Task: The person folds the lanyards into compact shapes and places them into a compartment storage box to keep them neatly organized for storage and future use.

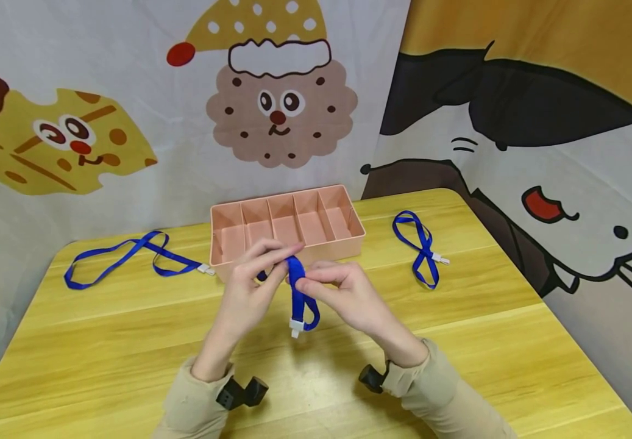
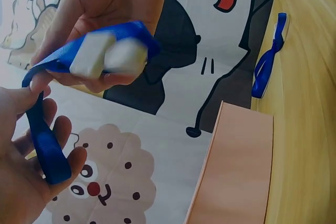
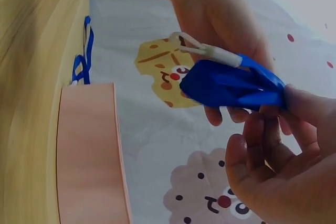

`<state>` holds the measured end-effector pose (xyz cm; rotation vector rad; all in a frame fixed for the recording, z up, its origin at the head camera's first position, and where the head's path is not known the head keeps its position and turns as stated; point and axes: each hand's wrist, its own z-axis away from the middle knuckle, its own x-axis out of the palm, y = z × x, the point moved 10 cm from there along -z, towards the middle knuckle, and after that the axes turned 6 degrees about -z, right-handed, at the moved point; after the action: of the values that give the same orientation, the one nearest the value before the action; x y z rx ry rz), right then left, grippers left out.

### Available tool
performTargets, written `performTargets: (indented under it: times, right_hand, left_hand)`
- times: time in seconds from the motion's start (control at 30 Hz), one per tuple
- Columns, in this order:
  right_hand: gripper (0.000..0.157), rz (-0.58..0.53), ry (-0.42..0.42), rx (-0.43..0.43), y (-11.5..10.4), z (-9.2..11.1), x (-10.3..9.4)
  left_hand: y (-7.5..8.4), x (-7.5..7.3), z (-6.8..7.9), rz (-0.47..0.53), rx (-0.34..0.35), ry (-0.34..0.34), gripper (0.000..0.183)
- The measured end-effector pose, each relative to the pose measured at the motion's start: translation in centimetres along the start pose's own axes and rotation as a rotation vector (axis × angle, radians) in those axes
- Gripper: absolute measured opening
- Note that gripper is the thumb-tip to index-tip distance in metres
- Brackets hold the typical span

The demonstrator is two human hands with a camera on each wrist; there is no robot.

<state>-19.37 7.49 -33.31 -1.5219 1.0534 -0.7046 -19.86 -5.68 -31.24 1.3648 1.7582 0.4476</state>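
A blue lanyard [image 1: 297,286], folded into loops, is held up between both hands above the table. Its white clip [image 1: 296,326] hangs at the lower end. My left hand [image 1: 251,281] pinches the strap near the top of the fold, its thumb on the band in the left wrist view. From the other side, my right hand [image 1: 348,294] pinches the folded band between thumb and fingers. In the right wrist view the bunched loops [image 3: 231,85] and the white clip end [image 3: 220,54] stick out beyond the right fingertips.
Behind the hands stands a pink box [image 1: 316,247] split into several compartments. One blue lanyard [image 1: 110,262] lies loosely spread on the left of the wooden table [image 1: 118,366]. Another lanyard [image 1: 424,250] lies crossed over itself at right. A printed cloth [image 1: 173,122] hangs behind.
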Motion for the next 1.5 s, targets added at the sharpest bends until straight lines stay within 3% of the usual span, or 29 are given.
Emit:
performTargets:
  times: [0.13,0.3,0.5,0.7,1.03,1.5]
  right_hand:
    - [0.020,-0.008,0.080,0.040,0.3,0.0,-0.7]
    - [0.017,0.038,0.231,0.082,0.5,0.2,-1.9]
    - [0.018,-0.041,0.237,0.090,0.7,0.3,-2.0]
    - [0.026,-0.189,0.316,0.072,0.7,0.6,-2.9]
    - [0.026,-0.271,0.464,0.053,1.1,0.8,-4.2]
    - [0.024,-0.250,0.517,0.046,1.1,0.8,-4.6]
  left_hand:
    - [-0.5,0.0,0.1,0.014,-0.062,0.007,0.029]
    - [-1.9,-0.1,0.2,0.083,-0.209,0.056,0.027]
    - [-3.1,0.7,0.5,0.140,-0.331,0.055,0.023]
    - [-2.9,2.0,0.6,0.092,-0.325,-0.038,0.019]
    - [-2.4,4.1,1.1,0.212,-0.355,-0.096,0.023]
    - [-2.1,5.1,1.5,0.307,-0.414,-0.134,0.028]
